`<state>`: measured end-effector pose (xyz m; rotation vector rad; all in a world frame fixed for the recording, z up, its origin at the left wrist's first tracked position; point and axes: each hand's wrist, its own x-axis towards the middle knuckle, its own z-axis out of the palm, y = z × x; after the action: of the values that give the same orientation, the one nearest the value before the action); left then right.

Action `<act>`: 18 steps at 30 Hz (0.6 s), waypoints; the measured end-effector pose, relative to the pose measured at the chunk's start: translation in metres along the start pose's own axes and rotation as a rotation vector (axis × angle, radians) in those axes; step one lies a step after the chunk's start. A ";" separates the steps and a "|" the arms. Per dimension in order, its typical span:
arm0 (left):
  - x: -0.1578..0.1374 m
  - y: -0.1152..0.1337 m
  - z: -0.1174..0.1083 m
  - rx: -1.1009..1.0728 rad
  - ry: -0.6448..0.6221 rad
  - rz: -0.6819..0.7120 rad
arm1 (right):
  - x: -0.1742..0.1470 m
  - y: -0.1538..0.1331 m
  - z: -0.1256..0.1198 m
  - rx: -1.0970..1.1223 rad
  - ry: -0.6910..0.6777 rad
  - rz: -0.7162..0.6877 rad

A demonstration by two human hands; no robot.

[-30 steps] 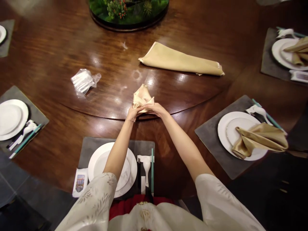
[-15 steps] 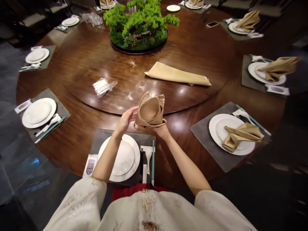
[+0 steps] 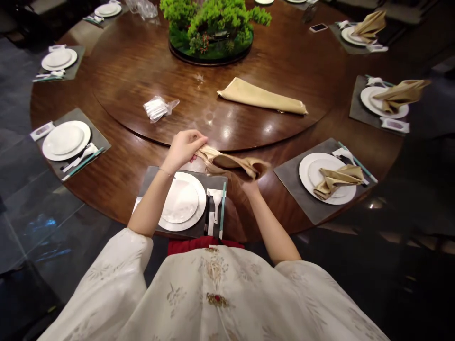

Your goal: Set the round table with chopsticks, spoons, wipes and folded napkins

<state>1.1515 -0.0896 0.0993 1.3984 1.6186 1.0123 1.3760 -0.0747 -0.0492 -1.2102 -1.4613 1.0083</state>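
A gold cloth napkin (image 3: 231, 161) stretches sideways between my two hands above the near edge of the turntable, its folds loose and partly blurred. My left hand (image 3: 186, 147) is closed, pinching the napkin's left end between thumb and fingers. At the other end my right hand (image 3: 250, 187) holds the cloth from below; its fingers are mostly hidden behind the folds. Below my hands lies a grey placemat (image 3: 152, 177) with stacked white plates (image 3: 181, 201). On its right side are a white spoon (image 3: 216, 203), dark cutlery and teal-ended chopsticks (image 3: 222, 208).
On the turntable (image 3: 142, 80) lie a folded gold cloth (image 3: 259, 97) and a plastic bag of white sticks (image 3: 156, 108). A green miniature tree centrepiece (image 3: 213, 38) stands behind them. Several place settings ring the table; those on the right carry folded napkins (image 3: 337, 181). A phone (image 3: 318, 28) lies farther back.
The napkin was an upright cup-like fold and is now drawn out sideways and loosened. My left hand went from spread beside it to pinching its end; my right hand shifted slightly right.
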 end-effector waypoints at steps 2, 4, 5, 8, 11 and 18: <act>-0.011 -0.021 0.004 -0.145 -0.004 -0.120 | -0.004 0.001 0.002 0.070 0.060 0.066; -0.024 -0.043 0.014 -0.252 -0.039 -0.229 | -0.005 -0.002 0.008 0.170 0.055 0.088; -0.030 -0.054 0.020 -0.285 -0.064 -0.273 | -0.006 -0.005 0.010 0.211 0.045 0.088; -0.045 -0.078 0.034 -0.273 -0.094 -0.301 | -0.007 -0.016 0.018 0.288 0.039 0.088; -0.055 -0.082 0.034 -0.067 0.039 -0.053 | -0.009 -0.026 0.021 0.315 -0.008 0.117; -0.068 -0.033 -0.007 0.228 0.108 0.611 | -0.005 -0.042 0.010 0.254 -0.016 0.113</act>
<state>1.1400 -0.1602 0.0752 2.1007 1.4400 1.2860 1.3580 -0.0870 -0.0115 -1.1110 -1.2440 1.2420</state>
